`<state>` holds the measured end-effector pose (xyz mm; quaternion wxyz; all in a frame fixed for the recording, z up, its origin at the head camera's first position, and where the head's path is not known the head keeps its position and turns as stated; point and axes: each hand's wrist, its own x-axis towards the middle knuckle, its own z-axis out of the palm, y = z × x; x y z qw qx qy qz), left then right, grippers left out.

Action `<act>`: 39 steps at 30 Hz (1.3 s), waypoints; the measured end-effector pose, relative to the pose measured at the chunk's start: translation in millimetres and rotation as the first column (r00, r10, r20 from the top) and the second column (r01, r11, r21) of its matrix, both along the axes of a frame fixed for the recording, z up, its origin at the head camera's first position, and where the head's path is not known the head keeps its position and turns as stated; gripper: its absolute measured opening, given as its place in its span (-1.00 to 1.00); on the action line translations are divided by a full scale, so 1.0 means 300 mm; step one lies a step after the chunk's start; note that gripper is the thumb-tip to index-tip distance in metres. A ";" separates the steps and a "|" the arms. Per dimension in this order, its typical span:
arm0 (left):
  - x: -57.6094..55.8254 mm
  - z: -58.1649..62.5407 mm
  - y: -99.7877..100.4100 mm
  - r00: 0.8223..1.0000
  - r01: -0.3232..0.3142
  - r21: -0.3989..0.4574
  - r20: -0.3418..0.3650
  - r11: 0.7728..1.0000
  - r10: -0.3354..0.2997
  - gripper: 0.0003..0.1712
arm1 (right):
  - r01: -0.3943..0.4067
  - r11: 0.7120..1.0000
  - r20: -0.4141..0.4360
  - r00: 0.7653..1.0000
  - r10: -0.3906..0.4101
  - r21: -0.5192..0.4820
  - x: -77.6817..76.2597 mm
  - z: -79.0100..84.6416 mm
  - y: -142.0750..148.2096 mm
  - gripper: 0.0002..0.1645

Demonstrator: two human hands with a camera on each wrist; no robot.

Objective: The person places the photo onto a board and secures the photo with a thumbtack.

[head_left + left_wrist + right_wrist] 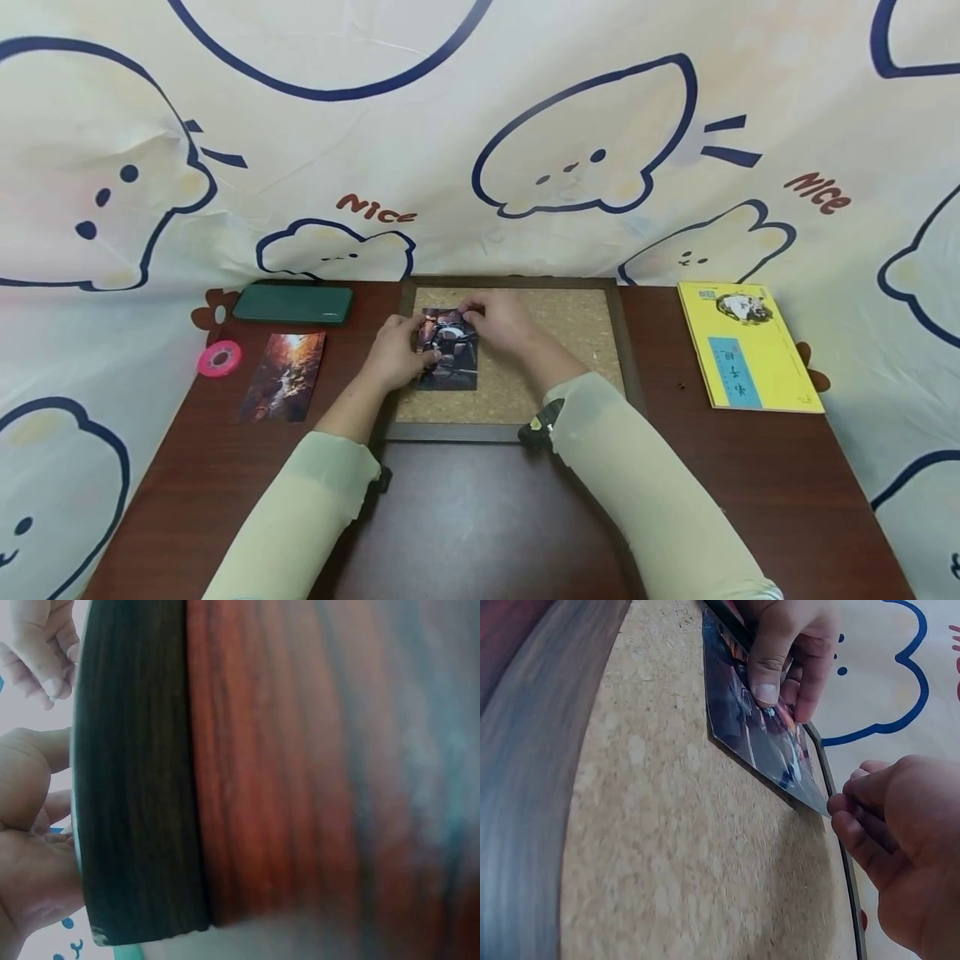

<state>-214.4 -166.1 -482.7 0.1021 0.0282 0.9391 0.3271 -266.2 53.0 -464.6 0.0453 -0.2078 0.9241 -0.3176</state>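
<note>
A dark photo print (453, 367) lies over the left part of a framed cork board (551, 400). My left hand (396, 354) is at its left edge, with the thumb (766, 688) resting on the picture side and other fingers near the top left corner. At the top right corner, my right hand (506, 325) pinches with thumb and forefinger; its fingertips (838, 804) hide the tip of that corner. The left wrist view mostly shows the board's dark frame (135, 772), with both hands partly behind it.
A second photo print (285, 379) with orange tones lies on the table left of the board. Around it are a pink ring-shaped roll (220, 358) and a dark green case (292, 303). A yellow book (750, 350) lies at the right, beside a tiny dark bit (681, 386).
</note>
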 end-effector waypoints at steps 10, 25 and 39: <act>-0.001 0.004 -0.002 1.000 -0.002 -0.004 0.008 1.000 0.002 -0.09 | -0.014 1.000 0.005 1.000 0.014 0.012 -0.034 -0.024 -0.033 -0.80; -0.002 -0.004 -0.010 1.000 0.007 0.003 0.015 1.000 -0.007 -0.11 | -0.034 0.995 0.011 0.999 0.033 0.097 -0.064 -0.029 -0.077 -0.78; -0.004 0.004 -0.006 1.000 0.014 -0.008 0.011 1.000 -0.014 -0.13 | -0.079 0.982 0.003 0.997 0.080 0.173 -0.102 -0.037 -0.113 -0.68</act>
